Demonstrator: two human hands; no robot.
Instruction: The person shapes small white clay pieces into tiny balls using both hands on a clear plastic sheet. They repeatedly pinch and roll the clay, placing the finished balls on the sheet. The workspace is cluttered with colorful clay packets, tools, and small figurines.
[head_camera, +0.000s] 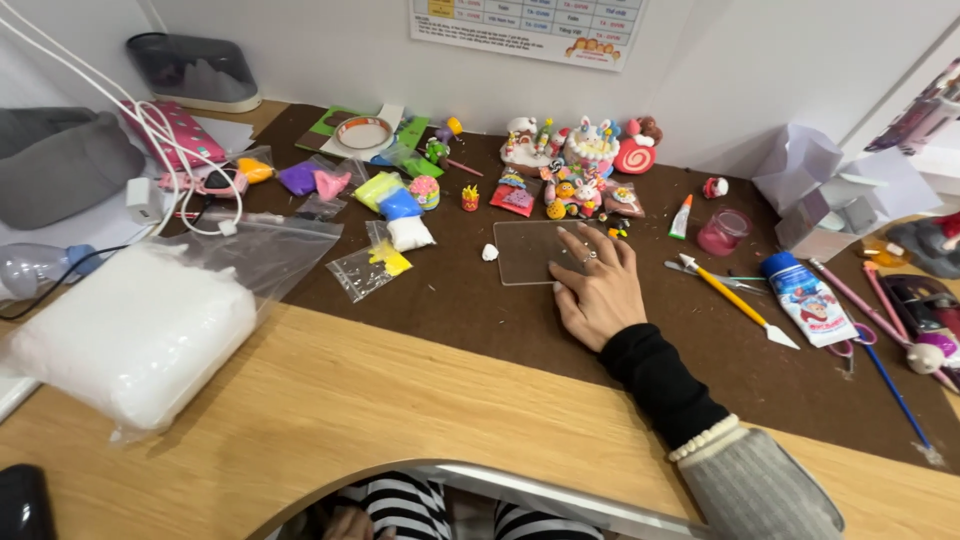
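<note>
1. Your right hand (597, 285) lies flat and open, palm down and fingers spread. Its fingertips (572, 243) press on the clear sheet (522, 252), and it grips nothing.
2. Your left hand (350, 522) seems to rest low in your lap, below the desk edge. Too little of it shows to tell whether it is open or closed.
3. That sheet lies flat on the brown mat (450, 300), with your hand covering its right part. A small white lump (489, 252) sits just beside its left edge, apart from your fingers.
4. To your right lie a yellow tool (737, 301) and a tube (808, 298), with a pink jar (722, 230) beyond them. None of them touches your hand.
5. Clay figures (580, 170) stand behind the sheet, and bags of coloured clay (390, 205) lie to its left.
6. By the look of it, you are steadying or pressing the sheet. Lifting it would call for a fingertip under one edge, since it lies flush on the mat.
</note>
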